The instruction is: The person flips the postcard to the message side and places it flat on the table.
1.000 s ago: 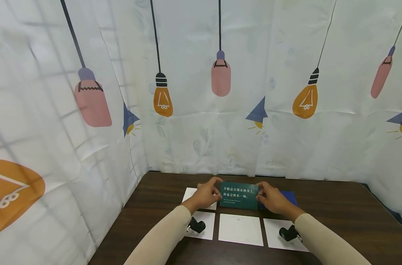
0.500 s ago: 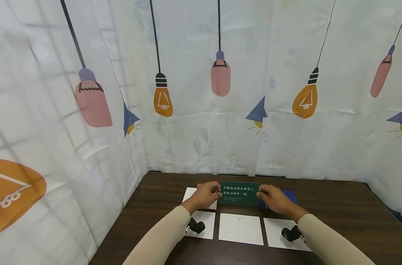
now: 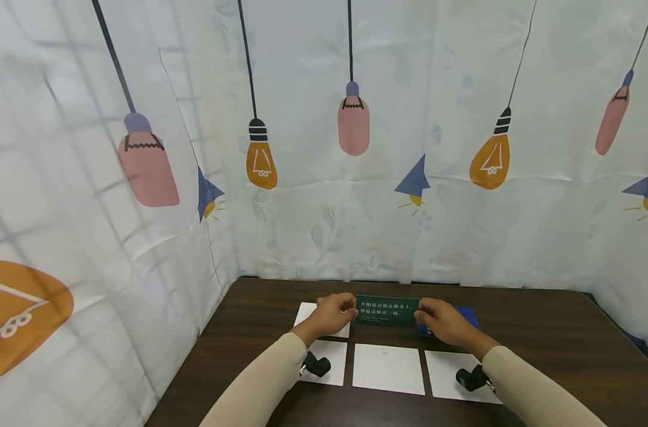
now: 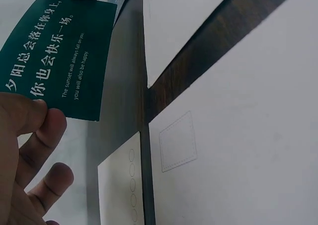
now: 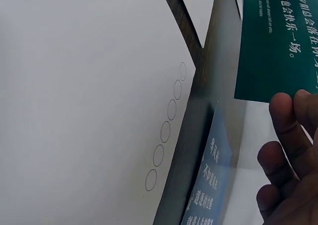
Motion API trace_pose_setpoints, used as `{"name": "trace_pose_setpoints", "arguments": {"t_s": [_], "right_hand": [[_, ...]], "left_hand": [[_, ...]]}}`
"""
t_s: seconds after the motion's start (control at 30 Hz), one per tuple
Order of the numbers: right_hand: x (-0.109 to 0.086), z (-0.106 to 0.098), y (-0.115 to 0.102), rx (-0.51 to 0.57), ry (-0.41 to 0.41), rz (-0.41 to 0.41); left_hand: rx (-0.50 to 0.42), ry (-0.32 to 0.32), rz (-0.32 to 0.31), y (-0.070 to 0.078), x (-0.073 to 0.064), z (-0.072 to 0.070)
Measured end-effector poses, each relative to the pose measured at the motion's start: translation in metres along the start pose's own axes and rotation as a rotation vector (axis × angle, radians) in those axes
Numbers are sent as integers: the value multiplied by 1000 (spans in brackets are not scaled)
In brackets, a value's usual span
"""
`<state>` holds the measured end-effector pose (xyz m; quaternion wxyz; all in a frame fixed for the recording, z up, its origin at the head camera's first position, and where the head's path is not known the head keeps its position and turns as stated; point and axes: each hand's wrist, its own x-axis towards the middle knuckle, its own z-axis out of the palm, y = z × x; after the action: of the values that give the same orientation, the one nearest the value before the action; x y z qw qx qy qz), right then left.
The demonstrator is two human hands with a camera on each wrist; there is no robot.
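Note:
Both hands hold up a dark green postcard (image 3: 386,311) printed with white Chinese and English lines, raised above the table. My left hand (image 3: 331,314) pinches its left edge between thumb and index finger, the other fingers loosely bent, as the left wrist view shows. At the opposite edge my right hand (image 3: 443,321) pinches it the same way. Beneath the right hand lies a blue postcard (image 3: 468,317) with white writing, partly covered. A white postcard (image 3: 341,330) lies partly hidden behind the left hand.
Nearer me, three white postcards lie in a row: left (image 3: 334,354), middle (image 3: 388,369) and right (image 3: 446,379). The left one shows beneath the left wrist, the right one beneath the right wrist. The dark wooden table (image 3: 558,344) ends at a patterned curtain (image 3: 313,237).
The green postcard has tipped, so its face looks shorter and darker in the head view. Both hands have kept their pinch on it and shifted only slightly.

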<state>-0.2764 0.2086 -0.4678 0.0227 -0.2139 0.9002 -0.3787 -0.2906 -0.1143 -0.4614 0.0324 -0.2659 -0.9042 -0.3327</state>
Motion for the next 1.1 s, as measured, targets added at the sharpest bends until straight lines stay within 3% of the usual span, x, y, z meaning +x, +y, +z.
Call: {"name": "trace_pose_setpoints", "arguments": {"t_s": [0.5, 1.1], "right_hand": [[-3, -1, 0, -29, -14, -48], [-4, 3, 3, -66, -4, -31]], "left_hand": [[-15, -5, -14, -3, -2, 2], [-74, -29, -66, 0, -2, 0]]}}
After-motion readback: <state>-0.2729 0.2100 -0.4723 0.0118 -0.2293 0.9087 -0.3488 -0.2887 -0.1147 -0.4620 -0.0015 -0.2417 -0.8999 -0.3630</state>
